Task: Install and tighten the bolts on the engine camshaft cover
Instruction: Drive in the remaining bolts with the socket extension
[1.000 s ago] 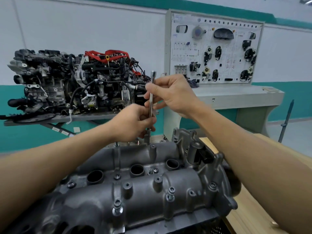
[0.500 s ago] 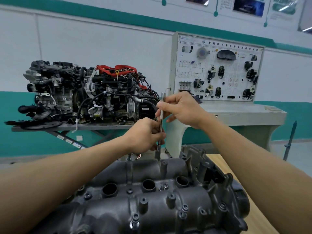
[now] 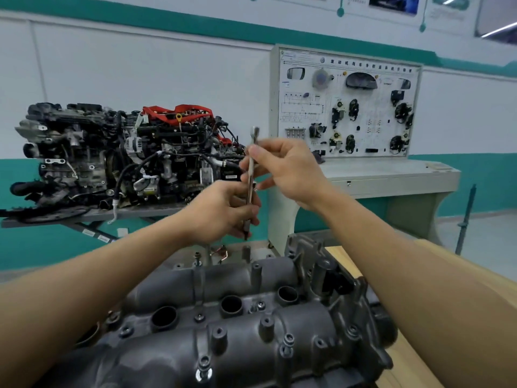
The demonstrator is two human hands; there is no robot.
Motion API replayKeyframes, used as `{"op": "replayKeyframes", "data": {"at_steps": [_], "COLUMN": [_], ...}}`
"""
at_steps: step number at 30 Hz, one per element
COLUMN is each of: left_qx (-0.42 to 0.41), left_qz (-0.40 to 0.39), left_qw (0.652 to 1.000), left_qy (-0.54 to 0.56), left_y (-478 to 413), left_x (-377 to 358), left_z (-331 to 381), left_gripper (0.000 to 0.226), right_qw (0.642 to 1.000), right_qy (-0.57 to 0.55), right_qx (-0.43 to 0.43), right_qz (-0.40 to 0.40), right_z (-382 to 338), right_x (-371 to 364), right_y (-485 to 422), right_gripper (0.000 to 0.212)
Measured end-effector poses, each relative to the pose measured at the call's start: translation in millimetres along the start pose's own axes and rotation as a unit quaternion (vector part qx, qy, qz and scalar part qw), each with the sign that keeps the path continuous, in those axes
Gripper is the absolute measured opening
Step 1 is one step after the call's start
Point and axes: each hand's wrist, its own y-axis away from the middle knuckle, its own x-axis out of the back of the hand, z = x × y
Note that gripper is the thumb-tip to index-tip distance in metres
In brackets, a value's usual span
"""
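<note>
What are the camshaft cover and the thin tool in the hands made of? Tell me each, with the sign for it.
The camshaft cover: likely cast metal, perhaps aluminium; dull grey, grainy matt surface with moulded ribs and bosses. The thin tool, held by the left hand and right hand: likely steel; slim, smooth, bright glints along its shaft.

Bright, even indoor light, soft shadows. A light streak glares top right. Motion blur smears the right hand and thin tool; edges bend.
</note>
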Motion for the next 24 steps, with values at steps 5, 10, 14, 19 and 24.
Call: {"op": "replayKeyframes", "data": {"at_steps": [5,10,14,19,24], "left_qx": [0.016,0.036,0.043,0.034,0.003], "left_qz": [-0.010,-0.024,-0.003,0.030,0.044], "left_qw": [1.000,0.998,0.998,0.999,0.999], "left_qy": [-0.005,-0.035,-0.042,-0.027,-0.007], "left_y": [6,21,36,44,41], "left_x": [32,58,60,62,58], "left_z": [7,-5,-14,-19,-30], "left_gripper": [0.005,0.009,0.017,0.016,0.011], "right_qw": [1.000,1.000,0.998,0.994,0.993], "right_qy": [0.004,-0.009,-0.016,-0.022,-0.057], "right_qx": [-0.012,0.019,0.054,0.077,0.095], "right_qz": [-0.009,0.011,0.035,0.070,0.035], "right_z": [-20,-11,3,9,11], "right_x": [-31,-59,-83,-100,-98], "right_y": [-16,-11,-6,-8,-9], "right_gripper": [0.019,0.022,0.024,0.025,0.019]}}
